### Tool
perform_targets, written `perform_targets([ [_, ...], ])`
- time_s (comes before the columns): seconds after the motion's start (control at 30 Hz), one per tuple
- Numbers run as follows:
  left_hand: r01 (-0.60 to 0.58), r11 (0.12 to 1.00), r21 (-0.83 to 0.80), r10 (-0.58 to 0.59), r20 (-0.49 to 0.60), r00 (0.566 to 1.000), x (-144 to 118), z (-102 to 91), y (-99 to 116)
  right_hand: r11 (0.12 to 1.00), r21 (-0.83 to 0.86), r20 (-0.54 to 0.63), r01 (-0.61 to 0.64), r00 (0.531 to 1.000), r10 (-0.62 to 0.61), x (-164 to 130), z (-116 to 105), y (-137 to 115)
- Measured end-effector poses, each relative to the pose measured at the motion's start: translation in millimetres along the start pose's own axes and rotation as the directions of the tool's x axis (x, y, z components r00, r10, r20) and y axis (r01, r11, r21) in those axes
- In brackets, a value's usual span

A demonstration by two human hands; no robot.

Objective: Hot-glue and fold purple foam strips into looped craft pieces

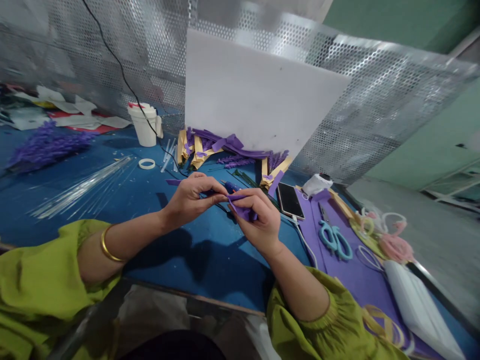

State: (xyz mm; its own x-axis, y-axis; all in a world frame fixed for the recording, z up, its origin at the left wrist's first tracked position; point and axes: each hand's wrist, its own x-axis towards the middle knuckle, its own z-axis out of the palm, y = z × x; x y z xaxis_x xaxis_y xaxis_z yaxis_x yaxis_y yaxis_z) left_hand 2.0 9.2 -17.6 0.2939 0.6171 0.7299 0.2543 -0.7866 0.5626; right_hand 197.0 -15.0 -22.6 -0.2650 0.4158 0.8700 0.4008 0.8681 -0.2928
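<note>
My left hand (198,195) and my right hand (260,217) meet over the blue table (221,270). Between them is a folded strip of purple paper (245,212), or a similar thin material. My right fingers are wrapped round most of it, while my left thumb and forefinger pinch its left end. A dark blue tool (231,187), perhaps a glue gun, lies just behind the fingers and is partly hidden. Beyond the hands stand small bundles of purple flowers in tan wrapping (198,156), some with purple bows.
A white cup (144,125), a tape roll (146,163) and thin clear sticks (90,187) are on the left, with purple flowers (48,145) behind. To the right are a phone (290,200), blue-handled scissors (335,239) and purple sheets (369,285). A white board (258,95) leans at the back.
</note>
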Motion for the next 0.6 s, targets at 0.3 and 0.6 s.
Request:
perform_targets([
  [0.3, -0.057, 0.996, 0.062, 0.058, -0.006, 0.998, 1.6, -2.0, -0.9, 1.0, -0.005, -0.001, -0.012, 1.0, 0.012, 0.8, -0.4, 0.2],
  [0.6, 0.005, 0.996, 0.089, -0.003, -0.032, 0.999, 2.2, -3.2, -7.6, 0.999, -0.009, -0.08, -0.046, 0.996, 0.045, 2.9, -4.0, 0.5],
])
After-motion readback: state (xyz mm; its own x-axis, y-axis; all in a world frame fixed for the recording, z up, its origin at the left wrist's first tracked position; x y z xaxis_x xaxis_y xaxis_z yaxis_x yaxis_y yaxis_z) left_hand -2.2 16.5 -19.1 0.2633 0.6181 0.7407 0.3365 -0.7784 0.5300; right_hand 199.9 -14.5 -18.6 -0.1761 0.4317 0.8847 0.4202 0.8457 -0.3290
